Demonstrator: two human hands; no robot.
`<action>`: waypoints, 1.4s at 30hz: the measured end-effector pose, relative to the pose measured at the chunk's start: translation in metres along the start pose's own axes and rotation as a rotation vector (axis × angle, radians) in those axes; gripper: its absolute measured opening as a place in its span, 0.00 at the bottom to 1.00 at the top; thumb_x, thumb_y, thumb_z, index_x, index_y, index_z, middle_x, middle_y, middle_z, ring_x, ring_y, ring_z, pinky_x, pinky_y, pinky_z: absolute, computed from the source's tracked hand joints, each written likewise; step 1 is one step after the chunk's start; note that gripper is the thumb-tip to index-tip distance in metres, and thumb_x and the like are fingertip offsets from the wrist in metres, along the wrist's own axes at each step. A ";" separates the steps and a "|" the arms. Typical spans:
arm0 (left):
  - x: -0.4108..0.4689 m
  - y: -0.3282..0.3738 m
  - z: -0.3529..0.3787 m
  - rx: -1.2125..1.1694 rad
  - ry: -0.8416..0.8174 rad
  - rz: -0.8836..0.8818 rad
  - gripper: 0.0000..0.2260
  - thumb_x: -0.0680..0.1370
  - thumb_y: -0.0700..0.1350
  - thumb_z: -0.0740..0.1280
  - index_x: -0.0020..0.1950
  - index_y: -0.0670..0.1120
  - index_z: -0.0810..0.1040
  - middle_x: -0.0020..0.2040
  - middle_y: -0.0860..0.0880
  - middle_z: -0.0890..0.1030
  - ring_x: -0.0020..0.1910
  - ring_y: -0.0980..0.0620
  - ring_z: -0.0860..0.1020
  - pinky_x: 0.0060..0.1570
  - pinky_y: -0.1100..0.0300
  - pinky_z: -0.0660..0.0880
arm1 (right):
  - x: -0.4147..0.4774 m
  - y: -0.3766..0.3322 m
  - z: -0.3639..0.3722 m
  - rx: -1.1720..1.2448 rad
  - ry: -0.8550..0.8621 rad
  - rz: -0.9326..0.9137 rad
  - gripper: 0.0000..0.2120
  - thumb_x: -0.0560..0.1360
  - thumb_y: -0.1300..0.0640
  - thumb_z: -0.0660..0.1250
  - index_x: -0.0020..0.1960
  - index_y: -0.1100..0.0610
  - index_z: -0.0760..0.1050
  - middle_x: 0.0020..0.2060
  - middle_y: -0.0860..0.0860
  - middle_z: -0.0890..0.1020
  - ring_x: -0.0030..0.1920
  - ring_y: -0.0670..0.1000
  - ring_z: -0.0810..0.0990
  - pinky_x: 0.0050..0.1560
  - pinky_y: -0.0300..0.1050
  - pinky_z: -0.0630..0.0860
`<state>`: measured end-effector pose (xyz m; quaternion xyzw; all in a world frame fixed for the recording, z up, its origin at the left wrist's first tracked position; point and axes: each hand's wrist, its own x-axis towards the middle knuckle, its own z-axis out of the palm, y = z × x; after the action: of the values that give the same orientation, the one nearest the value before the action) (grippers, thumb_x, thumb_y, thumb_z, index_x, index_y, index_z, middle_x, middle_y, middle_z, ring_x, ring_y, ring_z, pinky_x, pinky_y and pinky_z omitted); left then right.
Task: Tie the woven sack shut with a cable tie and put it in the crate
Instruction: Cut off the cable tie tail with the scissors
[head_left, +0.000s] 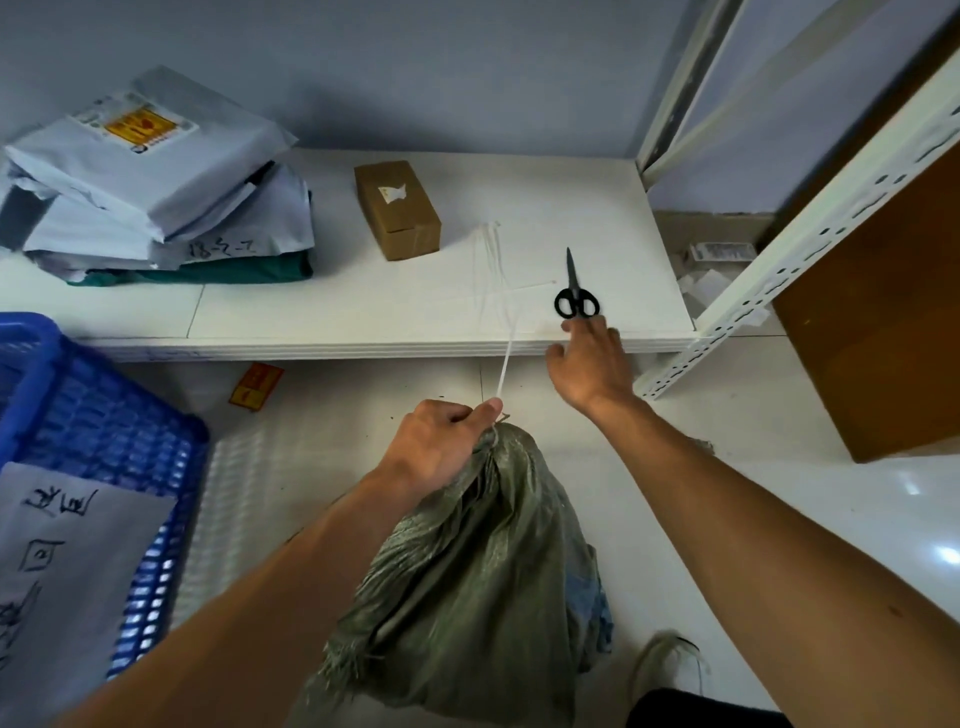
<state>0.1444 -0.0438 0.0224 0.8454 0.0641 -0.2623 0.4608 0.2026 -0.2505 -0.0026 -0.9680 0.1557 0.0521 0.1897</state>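
Observation:
A grey-green woven sack (483, 561) stands on the floor in front of me, its mouth bunched together. My left hand (439, 441) grips the gathered neck and pinches a white cable tie (506, 358) whose long tail sticks up toward the shelf. My right hand (589, 364) is stretched forward with fingers apart, its fingertips just below the handles of black scissors (575, 291) lying on the low white shelf (363, 312). The blue plastic crate (98, 415) stands at the left, with a grey parcel inside.
Several loose white cable ties (488, 265) lie on the shelf beside the scissors. A small cardboard box (397, 208) and a stack of grey mailer bags (156, 182) sit further back. A white metal rack upright (800, 249) and a brown panel stand at right. A shoe (670, 665) is near the sack.

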 end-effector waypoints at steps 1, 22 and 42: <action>0.002 -0.001 0.001 -0.017 -0.001 0.001 0.27 0.77 0.65 0.65 0.28 0.48 0.66 0.19 0.55 0.62 0.20 0.54 0.60 0.31 0.60 0.62 | 0.007 0.002 0.000 -0.005 0.020 0.010 0.22 0.82 0.52 0.58 0.75 0.56 0.67 0.75 0.56 0.67 0.72 0.60 0.67 0.67 0.56 0.69; 0.002 -0.012 -0.008 -0.076 -0.007 -0.007 0.26 0.76 0.68 0.65 0.48 0.45 0.86 0.39 0.47 0.84 0.40 0.51 0.80 0.53 0.55 0.77 | 0.020 0.025 0.024 -0.117 0.070 -0.063 0.14 0.80 0.61 0.63 0.65 0.56 0.73 0.56 0.62 0.77 0.54 0.67 0.79 0.52 0.54 0.74; -0.135 -0.009 -0.037 -0.294 -0.161 -0.219 0.21 0.72 0.60 0.75 0.56 0.47 0.83 0.53 0.52 0.83 0.54 0.50 0.80 0.60 0.56 0.73 | -0.148 -0.019 -0.045 0.696 -0.198 0.282 0.07 0.78 0.61 0.69 0.50 0.58 0.71 0.40 0.60 0.82 0.31 0.54 0.81 0.31 0.43 0.74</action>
<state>0.0401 0.0097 0.1002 0.7334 0.1563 -0.3655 0.5515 0.0707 -0.2098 0.0689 -0.8050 0.2765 0.1151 0.5121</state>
